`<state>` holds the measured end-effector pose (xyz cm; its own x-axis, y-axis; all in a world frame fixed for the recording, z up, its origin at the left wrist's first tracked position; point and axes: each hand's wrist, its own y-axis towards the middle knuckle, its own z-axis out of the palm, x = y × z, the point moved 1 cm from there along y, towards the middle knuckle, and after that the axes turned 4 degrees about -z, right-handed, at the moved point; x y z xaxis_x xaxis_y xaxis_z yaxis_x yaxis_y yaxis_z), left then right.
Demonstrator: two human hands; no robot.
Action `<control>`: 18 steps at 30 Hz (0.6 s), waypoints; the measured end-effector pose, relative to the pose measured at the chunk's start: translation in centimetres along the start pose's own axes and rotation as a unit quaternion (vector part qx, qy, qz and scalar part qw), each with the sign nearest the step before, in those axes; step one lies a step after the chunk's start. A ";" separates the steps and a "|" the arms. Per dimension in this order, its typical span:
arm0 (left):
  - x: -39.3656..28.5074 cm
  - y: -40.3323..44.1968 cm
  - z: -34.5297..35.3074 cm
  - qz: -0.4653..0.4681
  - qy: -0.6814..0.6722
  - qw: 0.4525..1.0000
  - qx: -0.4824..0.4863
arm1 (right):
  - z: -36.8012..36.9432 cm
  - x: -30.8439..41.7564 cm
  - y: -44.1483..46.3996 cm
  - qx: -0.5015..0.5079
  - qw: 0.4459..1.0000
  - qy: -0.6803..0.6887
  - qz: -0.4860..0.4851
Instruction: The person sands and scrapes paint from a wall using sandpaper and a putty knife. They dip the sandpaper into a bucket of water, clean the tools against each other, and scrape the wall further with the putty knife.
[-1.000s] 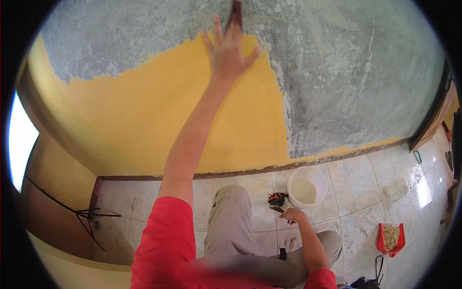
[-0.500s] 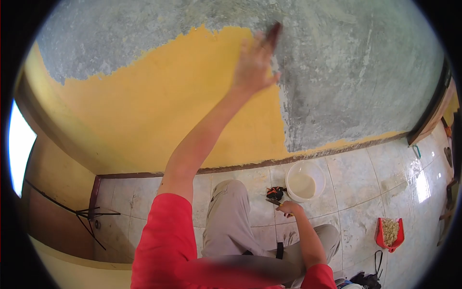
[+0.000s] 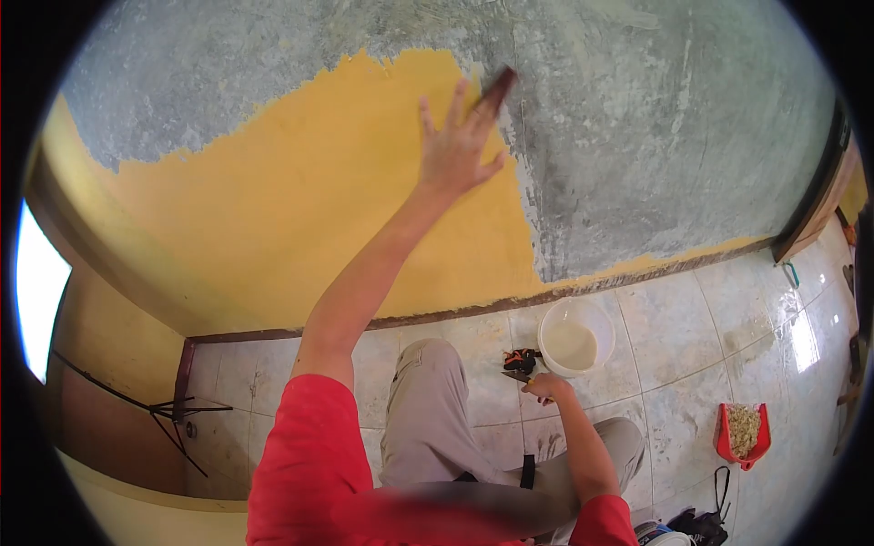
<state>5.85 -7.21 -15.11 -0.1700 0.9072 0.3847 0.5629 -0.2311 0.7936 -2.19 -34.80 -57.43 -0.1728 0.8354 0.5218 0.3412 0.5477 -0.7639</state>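
Observation:
My left hand reaches up to the wall with its fingers fanned out. At its fingertips is a dark reddish-brown flat piece, tilted and blurred, its exact kind unclear. It lies where the yellow paint meets the bare grey surface. Low over the floor, my right hand is closed around a scraper whose dark blade points left. A white bucket with pale contents stands just beyond that hand. Beside the bucket lies a black and orange item.
A red dustpan full of pale flakes sits on the tiled floor at the right. A black tripod-like stand is at the left. A black strapped item lies near the lower right. A wooden door frame borders the wall.
My left hand and the reddish-brown piece have moved slightly down and left along the wall, with the fingers spread wider. My right hand still holds the scraper near the bucket.

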 end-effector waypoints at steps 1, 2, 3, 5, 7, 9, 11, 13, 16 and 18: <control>0.5 0.7 -0.2 -0.023 0.005 0.999 -0.028 | -0.1 -0.1 0.0 -0.001 1.000 -0.002 0.002; 0.8 1.8 -0.2 -0.023 0.004 0.999 -0.027 | -0.1 -0.1 0.0 -0.001 1.000 -0.002 0.003; 1.2 3.5 -1.2 -0.010 -0.003 0.998 -0.059 | 0.0 -0.2 0.0 0.000 1.000 -0.004 0.002; 1.4 6.2 -1.9 0.016 -0.012 0.996 -0.089 | 0.3 -0.2 0.3 0.003 1.000 -0.006 -0.002; 0.9 7.8 -1.7 0.014 -0.011 0.998 -0.061 | 0.6 -0.3 0.9 0.018 1.000 -0.011 0.002; 1.3 6.6 -1.7 0.008 -0.011 1.000 -0.028 | 1.0 -0.1 1.3 0.026 1.000 -0.014 0.003; 1.6 3.2 -1.4 0.061 0.004 0.998 -0.035 | 0.6 -0.5 1.7 0.028 1.000 -0.013 0.007; 1.5 -1.1 -1.4 0.054 0.010 0.998 0.007 | 1.1 -0.6 2.3 0.002 1.000 0.000 -0.010; 1.5 -2.5 -1.1 0.046 0.012 0.998 0.040 | 0.3 -0.1 1.6 -0.010 1.000 0.023 -0.012; 1.1 -2.1 -0.9 0.046 -0.004 0.998 0.041 | 0.4 0.2 1.4 -0.011 1.000 0.008 -0.007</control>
<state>3.77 -6.06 -15.94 -0.1086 0.8866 0.4496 0.6402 -0.2836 0.7139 -2.14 -33.85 -58.52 -0.1630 0.8267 0.5385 0.3590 0.5581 -0.7481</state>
